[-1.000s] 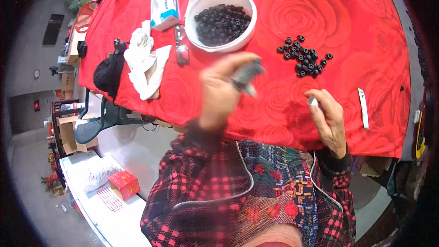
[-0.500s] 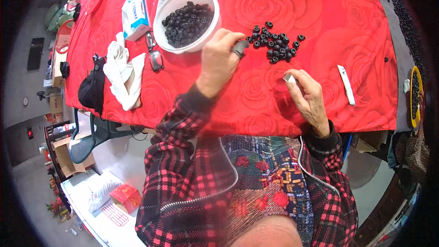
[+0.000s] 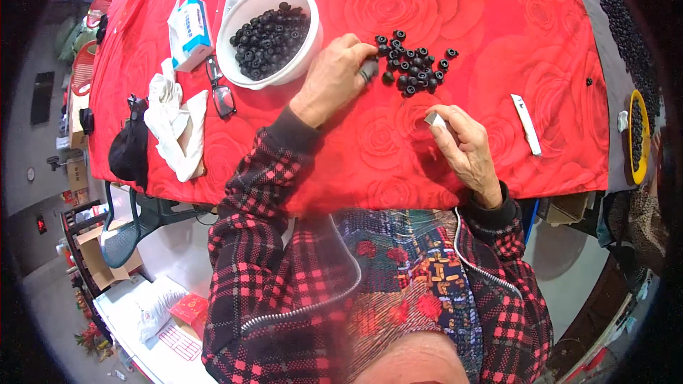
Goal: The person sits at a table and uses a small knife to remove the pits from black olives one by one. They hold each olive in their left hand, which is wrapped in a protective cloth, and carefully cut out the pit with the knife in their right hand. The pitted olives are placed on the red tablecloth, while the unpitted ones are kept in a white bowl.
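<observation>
My left hand (image 3: pixel 334 80) reaches over the cloth to the left edge of a loose pile of small round black beads or caps (image 3: pixel 418 71). Its index finger points at the nearest ones, apart from the thumb, and a grey cover with a dark band (image 3: pixel 368 70) sits at the thumb's end. Nothing shows between these fingers. Below the pile, my right hand (image 3: pixel 462 146) pinches a small pale, squarish piece with a shiny face (image 3: pixel 435 120) between thumb and fingers. Many more black pieces (image 3: pixel 270 39) fill a white bowl (image 3: pixel 311 48) left of my left hand.
Left of the bowl lie a tissue pack (image 3: pixel 191 34), glasses (image 3: pixel 223 99), white gloves or cloth (image 3: pixel 174 124) and a black cap-like item (image 3: pixel 129 149). A white strip packet (image 3: pixel 526 125) rests at right. A yellow tray (image 3: pixel 644 139) stands by the red cloth's (image 3: pixel 427 185) right edge.
The whole view has shifted, so the table sits further left. My left hand has moved slightly right across the cloth, closer to the pile. My right hand keeps its pinch.
</observation>
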A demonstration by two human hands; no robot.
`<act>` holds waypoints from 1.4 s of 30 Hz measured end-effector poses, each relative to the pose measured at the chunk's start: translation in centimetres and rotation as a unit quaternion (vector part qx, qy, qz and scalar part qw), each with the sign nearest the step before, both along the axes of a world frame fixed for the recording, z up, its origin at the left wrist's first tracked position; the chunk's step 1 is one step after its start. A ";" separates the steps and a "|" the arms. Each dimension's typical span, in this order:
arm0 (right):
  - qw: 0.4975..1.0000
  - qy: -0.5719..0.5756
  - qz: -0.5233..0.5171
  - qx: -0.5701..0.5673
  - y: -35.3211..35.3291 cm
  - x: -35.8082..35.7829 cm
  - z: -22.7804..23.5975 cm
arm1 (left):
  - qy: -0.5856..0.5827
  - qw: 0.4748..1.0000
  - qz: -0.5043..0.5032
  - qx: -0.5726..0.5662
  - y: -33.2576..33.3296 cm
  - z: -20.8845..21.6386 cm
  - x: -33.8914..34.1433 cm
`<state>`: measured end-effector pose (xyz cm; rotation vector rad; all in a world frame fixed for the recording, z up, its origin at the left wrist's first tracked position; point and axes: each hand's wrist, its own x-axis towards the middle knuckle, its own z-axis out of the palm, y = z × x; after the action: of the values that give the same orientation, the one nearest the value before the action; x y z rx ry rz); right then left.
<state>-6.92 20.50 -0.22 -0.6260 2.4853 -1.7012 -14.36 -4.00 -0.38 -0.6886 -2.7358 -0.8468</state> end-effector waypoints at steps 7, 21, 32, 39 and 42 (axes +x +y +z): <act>1.000 0.014 -0.009 -0.007 0.1 0.5 0.4 | -0.459 0.721 0.026 0.519 0.2 0.0 3.2; 0.992 0.059 0.100 -0.056 -1.8 1.0 2.2 | -0.610 0.385 -0.153 0.676 3.1 0.1 10.8; 0.988 0.121 0.069 -0.071 -2.0 1.3 3.8 | -0.596 0.430 -0.081 0.673 3.5 -0.3 12.0; 0.979 0.174 0.090 -0.045 -1.8 1.4 3.4 | -0.596 0.473 -0.100 0.641 3.6 0.9 12.2; 0.976 0.176 0.119 -0.045 -1.4 1.0 3.2 | -0.587 0.546 -0.111 0.587 3.2 0.7 12.1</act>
<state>-5.95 19.07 2.96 -1.2818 2.4225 -1.7448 -2.26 -0.85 0.30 -0.0182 -1.5707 -3.6037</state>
